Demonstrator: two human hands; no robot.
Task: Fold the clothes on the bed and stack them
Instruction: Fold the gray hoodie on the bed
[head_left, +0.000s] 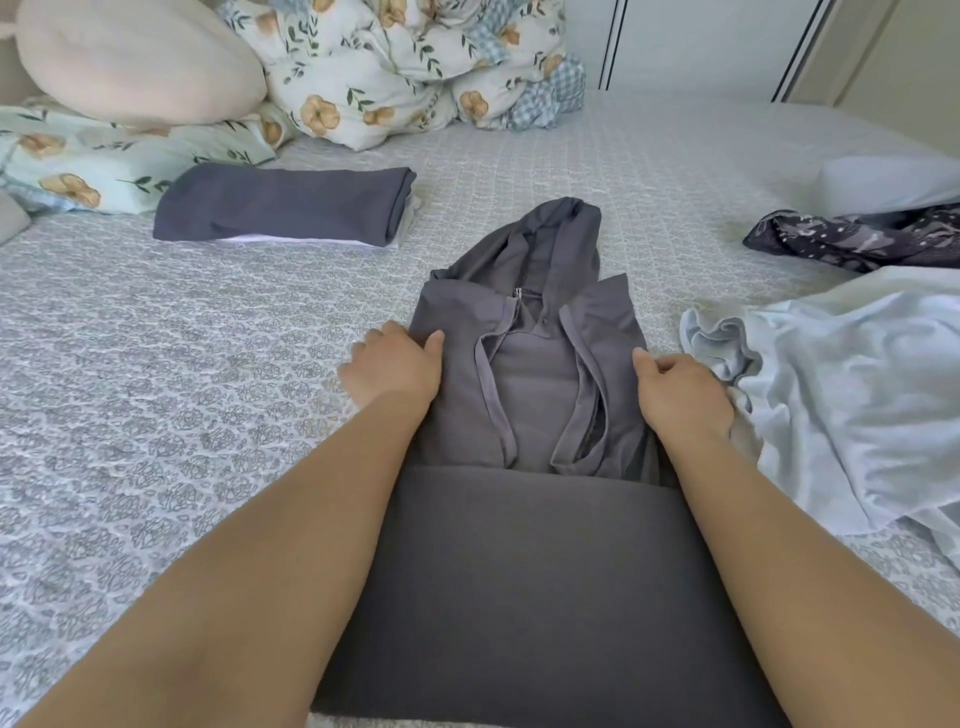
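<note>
Spread flat mid-bed: a grey, thin-fabric zip-front hooded jacket (530, 374), hood pointing away toward the rumpled floral duvet (395, 67), sides already turned in to a narrow panel, lower part doubled up into a smooth dark band nearest the viewer. Laid so, presumably, to make a tidy rectangle before the last fold.

Left hand (392, 366) at the jacket's left edge, just below the shoulder — thumb on top of the cloth, fingers curled at or under the edge, apparently pinching it. Right hand (680, 392) mirrored at the jacket's right edge, thumb toward the cloth, fingers bent; whether actually clamped on fabric or merely pressing beside it, cannot tell. Jacket therefore directly between the two hands, touching the left and at least brushing the right, forearms running along both sides of the folded band. Grip at both edges likely meant to keep the sides from springing open while lifting or rolling the upper part.

Left of the jacket and further off, a folded dark slate-blue garment (283, 208) on top of something white — the stack so far. Right of the jacket: a crumpled pale blue garment (831, 395) just beside the right hand, and beyond it a dark purple patterned piece (862, 241), both unfolded. Task, by the look of it, roughly midway.
</note>
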